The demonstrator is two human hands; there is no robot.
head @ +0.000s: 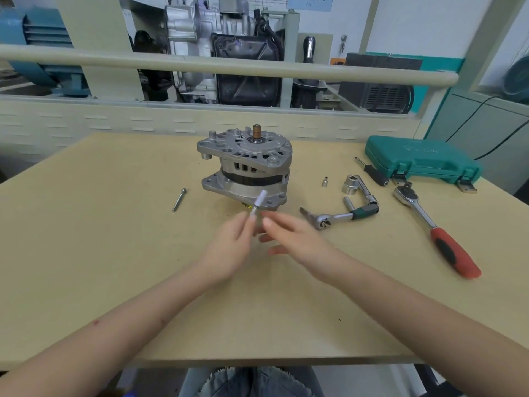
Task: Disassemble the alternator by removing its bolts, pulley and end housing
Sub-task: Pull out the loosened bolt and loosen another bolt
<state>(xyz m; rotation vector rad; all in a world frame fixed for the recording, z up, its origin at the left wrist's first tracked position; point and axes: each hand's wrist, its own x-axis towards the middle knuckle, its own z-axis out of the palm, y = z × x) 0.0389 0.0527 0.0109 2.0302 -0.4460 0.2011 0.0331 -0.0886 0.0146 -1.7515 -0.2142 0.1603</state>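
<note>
The silver alternator (246, 167) stands upright in the middle of the bench, its copper-tipped shaft (256, 131) pointing up. Just in front of it, my left hand (230, 247) pinches a slim silver bolt or tool bit (257, 203) that tilts up toward the housing's lower flange. My right hand (294, 239) hovers beside it, blurred, fingers loosely spread and holding nothing. One long bolt (179, 199) lies on the bench left of the alternator.
Right of the alternator lie a small ratchet with a green joint (340, 216), a large socket (351, 184), a tiny socket (325, 181), a red-handled ratchet (438, 230), a black-handled tool (373, 171) and a shut green tool case (420, 160). Engine parts stand behind the rail.
</note>
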